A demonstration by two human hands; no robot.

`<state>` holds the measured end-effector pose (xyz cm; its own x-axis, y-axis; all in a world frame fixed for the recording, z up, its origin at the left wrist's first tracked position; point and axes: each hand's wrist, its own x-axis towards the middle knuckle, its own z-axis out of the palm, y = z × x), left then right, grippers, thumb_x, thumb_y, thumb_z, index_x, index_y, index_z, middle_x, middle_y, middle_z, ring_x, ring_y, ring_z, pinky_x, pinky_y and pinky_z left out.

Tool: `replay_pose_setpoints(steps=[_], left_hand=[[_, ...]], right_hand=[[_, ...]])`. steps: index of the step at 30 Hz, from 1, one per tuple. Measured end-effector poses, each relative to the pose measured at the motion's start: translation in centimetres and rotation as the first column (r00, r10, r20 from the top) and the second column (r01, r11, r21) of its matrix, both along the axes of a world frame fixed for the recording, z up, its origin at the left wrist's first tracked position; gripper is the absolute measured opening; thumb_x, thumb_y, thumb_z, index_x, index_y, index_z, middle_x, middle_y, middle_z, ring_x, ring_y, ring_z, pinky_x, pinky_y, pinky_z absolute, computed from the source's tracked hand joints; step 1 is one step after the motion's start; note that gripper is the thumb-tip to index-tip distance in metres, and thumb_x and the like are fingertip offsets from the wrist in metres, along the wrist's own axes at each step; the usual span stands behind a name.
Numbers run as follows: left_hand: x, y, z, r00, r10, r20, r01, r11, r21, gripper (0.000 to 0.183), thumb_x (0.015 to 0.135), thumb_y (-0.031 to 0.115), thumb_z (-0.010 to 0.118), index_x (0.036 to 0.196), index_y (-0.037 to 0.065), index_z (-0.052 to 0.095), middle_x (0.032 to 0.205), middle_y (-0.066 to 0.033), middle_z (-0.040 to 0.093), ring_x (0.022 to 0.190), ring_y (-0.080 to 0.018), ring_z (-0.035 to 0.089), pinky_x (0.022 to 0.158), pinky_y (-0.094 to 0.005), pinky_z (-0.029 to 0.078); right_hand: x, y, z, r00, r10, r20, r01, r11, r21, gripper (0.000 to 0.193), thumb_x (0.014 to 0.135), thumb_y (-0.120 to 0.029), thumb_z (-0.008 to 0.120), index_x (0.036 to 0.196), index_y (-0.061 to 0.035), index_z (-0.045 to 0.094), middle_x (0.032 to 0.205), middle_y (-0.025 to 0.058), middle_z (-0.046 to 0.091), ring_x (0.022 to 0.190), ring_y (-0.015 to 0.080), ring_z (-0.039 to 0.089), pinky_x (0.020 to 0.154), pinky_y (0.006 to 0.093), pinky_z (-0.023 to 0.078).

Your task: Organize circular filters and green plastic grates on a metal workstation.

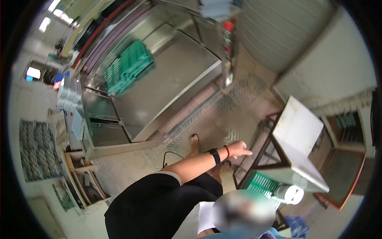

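Note:
My left hand [240, 149] reaches out to the right over the floor, with a red bead bracelet [227, 151] and a black wristband [215, 156] on the wrist. One digit points right while the other fingers curl loosely; I see nothing held. Nearest to it is a dark-framed stand with a white board [297, 126] on top, a short gap away. Below the board, a green slatted rack [260, 183] sits beside a white cylindrical container [289, 194]. My right hand does not show.
Ahead on the left is a wide metal table [171, 79] carrying stacked green slatted trays [131, 65]. A large pale ribbed cylinder [284, 32] rises at the far right. An orange-edged panel [343, 175] leans at the right. Small shelves [85, 177] stand low on the left.

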<state>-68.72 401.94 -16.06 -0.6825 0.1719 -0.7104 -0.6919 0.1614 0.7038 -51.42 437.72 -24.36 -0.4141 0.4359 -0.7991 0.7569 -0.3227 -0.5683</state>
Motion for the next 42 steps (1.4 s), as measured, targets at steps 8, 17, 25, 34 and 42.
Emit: replay_pose_setpoints(steps=[8, 17, 25, 34, 42], left_hand=[[1.3, -25.9, 5.9, 0.329, 0.944, 0.009, -0.860, 0.295, 0.417, 0.052, 0.078, 0.037, 0.070, 0.110, 0.000, 0.053, 0.104, -0.0133, 0.054, 0.095, -0.0232, 0.055, 0.078, -0.0385, 0.052], [10.6, -45.4, 4.1, -0.521, 0.770, 0.369, -0.707, -0.631, 0.319, 0.072, 0.071, 0.040, 0.075, 0.127, 0.012, 0.039, 0.114, -0.0152, 0.042, 0.085, -0.0237, 0.050, 0.084, -0.0414, 0.047], [14.1, -48.3, 2.3, -0.538, 0.736, 0.411, -0.610, -0.677, 0.412, 0.028, 0.079, 0.036, 0.069, 0.084, 0.016, 0.050, 0.074, 0.0035, 0.038, 0.060, -0.0098, 0.036, 0.061, -0.0282, 0.036], [11.1, -50.0, 2.2, -0.582, 0.699, 0.416, -0.602, -0.714, 0.357, 0.025, 0.078, 0.037, 0.069, 0.087, 0.020, 0.052, 0.076, 0.0069, 0.041, 0.073, -0.0085, 0.042, 0.070, -0.0281, 0.040], [9.9, -51.9, 1.9, -0.629, 0.697, 0.344, -0.558, -0.713, 0.425, 0.037, 0.079, 0.037, 0.067, 0.104, 0.014, 0.054, 0.096, 0.0022, 0.050, 0.084, -0.0092, 0.044, 0.077, -0.0270, 0.039]], right_hand=[[-12.9, -30.2, 9.3, 0.606, 0.666, -0.435, -0.746, 0.666, -0.020, 0.013, 0.084, -0.013, 0.061, 0.084, -0.0001, 0.060, 0.069, 0.0027, 0.056, 0.060, 0.0116, 0.053, 0.053, 0.0221, 0.043], [-21.6, -69.8, 18.0, -0.361, 0.814, -0.456, -0.775, 0.010, 0.632, 0.030, 0.085, -0.026, 0.062, 0.085, 0.0035, 0.064, 0.072, 0.0076, 0.062, 0.063, 0.0112, 0.055, 0.056, 0.0263, 0.044], [-24.0, -99.9, 19.2, -0.816, 0.569, -0.103, -0.184, -0.087, 0.979, 0.052, 0.082, -0.047, 0.058, 0.107, -0.0007, 0.061, 0.108, 0.0230, 0.059, 0.102, 0.0354, 0.056, 0.086, 0.0426, 0.045], [-21.4, -118.3, 13.9, -0.909, 0.123, 0.398, 0.246, -0.611, 0.752, 0.078, 0.083, -0.067, 0.038, 0.112, 0.0017, 0.059, 0.110, 0.0239, 0.059, 0.106, 0.0361, 0.055, 0.093, 0.0411, 0.042], [-20.5, -119.4, 13.4, -0.938, 0.000, 0.347, 0.238, -0.730, 0.641, 0.089, 0.080, -0.074, 0.026, 0.105, 0.0023, 0.063, 0.109, 0.0239, 0.060, 0.109, 0.0361, 0.054, 0.096, 0.0392, 0.038]])
